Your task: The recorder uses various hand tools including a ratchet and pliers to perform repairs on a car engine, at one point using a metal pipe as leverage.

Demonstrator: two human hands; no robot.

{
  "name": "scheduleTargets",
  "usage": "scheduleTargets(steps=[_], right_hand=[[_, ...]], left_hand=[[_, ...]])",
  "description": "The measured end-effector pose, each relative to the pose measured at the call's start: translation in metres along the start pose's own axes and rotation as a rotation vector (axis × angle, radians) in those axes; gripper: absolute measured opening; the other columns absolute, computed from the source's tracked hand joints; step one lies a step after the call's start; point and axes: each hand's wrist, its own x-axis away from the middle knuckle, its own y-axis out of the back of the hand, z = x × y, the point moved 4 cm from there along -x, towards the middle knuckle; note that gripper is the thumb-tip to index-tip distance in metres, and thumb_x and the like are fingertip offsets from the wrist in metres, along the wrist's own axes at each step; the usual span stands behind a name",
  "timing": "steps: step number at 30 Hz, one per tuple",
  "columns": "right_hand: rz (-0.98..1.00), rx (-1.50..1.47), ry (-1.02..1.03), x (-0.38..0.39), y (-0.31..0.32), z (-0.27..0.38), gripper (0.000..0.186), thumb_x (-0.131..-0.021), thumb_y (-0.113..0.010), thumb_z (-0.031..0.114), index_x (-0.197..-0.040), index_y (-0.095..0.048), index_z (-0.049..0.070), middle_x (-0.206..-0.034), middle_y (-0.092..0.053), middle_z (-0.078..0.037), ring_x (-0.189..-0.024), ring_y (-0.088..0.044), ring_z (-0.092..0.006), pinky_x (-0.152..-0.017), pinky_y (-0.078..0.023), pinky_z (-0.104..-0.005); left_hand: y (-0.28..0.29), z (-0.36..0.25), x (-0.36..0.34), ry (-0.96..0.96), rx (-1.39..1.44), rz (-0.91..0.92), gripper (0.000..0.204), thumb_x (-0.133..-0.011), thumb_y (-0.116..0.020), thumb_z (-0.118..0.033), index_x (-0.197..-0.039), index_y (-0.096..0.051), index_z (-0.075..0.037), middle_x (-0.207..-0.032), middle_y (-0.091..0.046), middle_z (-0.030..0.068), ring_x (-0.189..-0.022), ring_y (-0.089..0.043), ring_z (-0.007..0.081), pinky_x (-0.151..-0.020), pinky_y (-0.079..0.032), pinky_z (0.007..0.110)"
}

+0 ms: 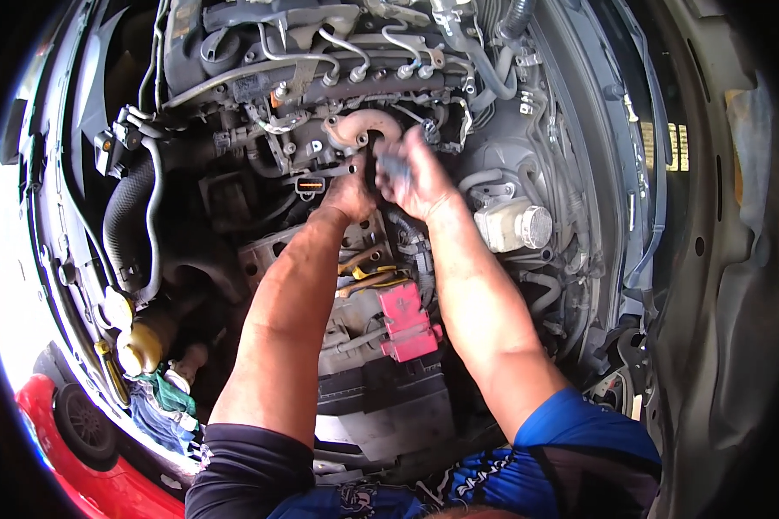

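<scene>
My left hand [350, 197] reaches down into the engine bay, its fingers curled around something dark I cannot make out. Just above it is a curved, rust-brown metal pipe [363, 128]. Close on its right, my right hand [414, 180] is raised below the pipe's right end. Its dark-smudged fingers are smeared by motion, so whether they hold anything does not show. A small dark oblong piece with an orange strip [310, 185] lies just left of my left hand. Higher up, thin metal fuel lines [325, 39] run to a long rail [363, 84].
Below my hands are a battery [381, 406] and a red terminal cover [407, 320]. A whitish fluid reservoir [512, 227] stands right of my right forearm. At left are a ribbed black hose [130, 216], a yellowed filler neck [138, 348] and crumpled cloth [160, 411].
</scene>
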Motion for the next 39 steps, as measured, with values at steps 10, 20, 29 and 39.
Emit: scheduleTargets(steps=[10, 20, 29, 39], right_hand=[[-0.082, -0.149, 0.014, 0.006, -0.013, 0.002, 0.082, -0.086, -0.045, 0.082, -0.104, -0.068, 0.006, -0.089, -0.069, -0.011, -0.08, -0.067, -0.0243, -0.074, -0.054, -0.0388], [-0.229, 0.229, -0.059, 0.002, 0.025, -0.01, 0.071, -0.082, -0.055, 0.08, -0.103, -0.066, 0.013, -0.088, -0.067, -0.008, -0.086, -0.066, -0.0234, -0.078, -0.048, -0.0354], [-0.207, 0.55, -0.09, -0.006, 0.009, -0.021, 0.07, -0.09, -0.045, 0.077, -0.102, -0.066, 0.012, -0.091, -0.067, -0.007, -0.085, -0.067, -0.0217, -0.076, -0.053, -0.0465], [0.065, -0.187, 0.055, -0.002, -0.015, 0.002, 0.081, -0.081, -0.044, 0.086, -0.1, -0.066, 0.011, -0.086, -0.066, -0.008, -0.091, -0.067, -0.0245, -0.084, -0.054, -0.0446]], left_hand=[[0.018, -0.013, 0.008, 0.038, 0.007, 0.05, 0.077, -0.085, -0.062, -0.016, -0.152, -0.025, -0.009, -0.13, -0.059, 0.0297, -0.122, -0.058, 0.0419, -0.102, -0.047, 0.046], [0.012, -0.019, 0.01, -0.029, 0.054, 0.014, 0.07, -0.082, -0.063, -0.015, -0.145, -0.035, -0.008, -0.131, -0.057, 0.0301, -0.122, -0.055, 0.0443, -0.101, -0.046, 0.049], [0.009, -0.002, 0.01, -0.086, 0.093, -0.13, 0.062, -0.081, -0.06, -0.009, -0.141, -0.043, -0.009, -0.131, -0.055, 0.0304, -0.124, -0.052, 0.0455, -0.103, -0.045, 0.049], [0.004, 0.01, 0.0, -0.045, 0.072, -0.046, 0.064, -0.079, -0.061, -0.009, -0.14, -0.042, -0.003, -0.131, -0.055, 0.0304, -0.126, -0.051, 0.0454, -0.105, -0.044, 0.047]])
